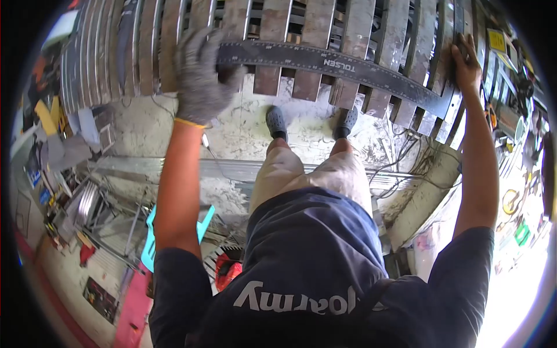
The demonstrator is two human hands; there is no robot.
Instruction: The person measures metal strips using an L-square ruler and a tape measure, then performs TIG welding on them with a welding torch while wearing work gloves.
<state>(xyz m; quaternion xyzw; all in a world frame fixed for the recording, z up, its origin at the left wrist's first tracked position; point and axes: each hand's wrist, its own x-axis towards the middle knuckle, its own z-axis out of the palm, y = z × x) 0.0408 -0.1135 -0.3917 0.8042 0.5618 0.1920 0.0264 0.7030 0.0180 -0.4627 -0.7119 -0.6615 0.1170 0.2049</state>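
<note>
A dark L-shaped framing square (pixel 383 74) marked TOLSEN lies across a row of metal bars (pixel 275 26). Its long blade runs from left to right, and its short arm points away from me along the right side. My left hand (pixel 206 78), in a grey knit glove and slightly blurred, closes around the left end of the long blade. At the other side, my bare right hand (pixel 466 65) holds the short arm near the outer bar, fingers bent over its edge. The fingertips of the gloved hand are partly hidden.
My feet in grey clogs (pixel 277 120) stand on the stained floor below the bars' near ends. Long metal lengths (pixel 232 168) and cables (pixel 400 156) lie on the floor. A turquoise plastic chair (pixel 148 240) stands at lower left, with clutter along both sides.
</note>
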